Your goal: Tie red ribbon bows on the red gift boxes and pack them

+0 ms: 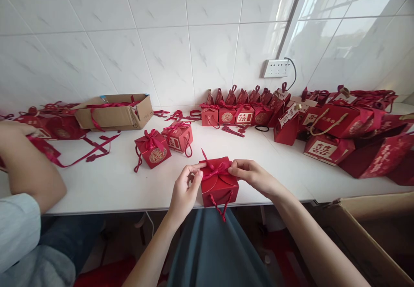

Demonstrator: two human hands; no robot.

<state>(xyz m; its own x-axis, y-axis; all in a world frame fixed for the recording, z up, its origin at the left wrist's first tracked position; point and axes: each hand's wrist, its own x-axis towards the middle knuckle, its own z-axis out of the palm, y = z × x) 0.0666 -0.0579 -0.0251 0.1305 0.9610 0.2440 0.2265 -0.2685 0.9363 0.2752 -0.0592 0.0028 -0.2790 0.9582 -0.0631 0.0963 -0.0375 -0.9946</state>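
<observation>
A small red gift box stands at the table's front edge before me, with a twisted red cord handle hanging from its near side. Across its scalloped lid lies a red ribbon tied in a bow, one tail pointing up and back. My left hand is closed at the bow's left side, thumb and fingers pinching the ribbon. On the opposite side, my right hand pinches the right loop between thumb and forefinger. Two bow-tied red boxes with gold and white patterns sit to the left, behind my left hand.
A cardboard box holding ribbons stands at the back left, near loose ribbon strips. Beyond it, a co-worker's arm reaches in. Rows of red boxes line the wall; more pile up right. A large carton is below right.
</observation>
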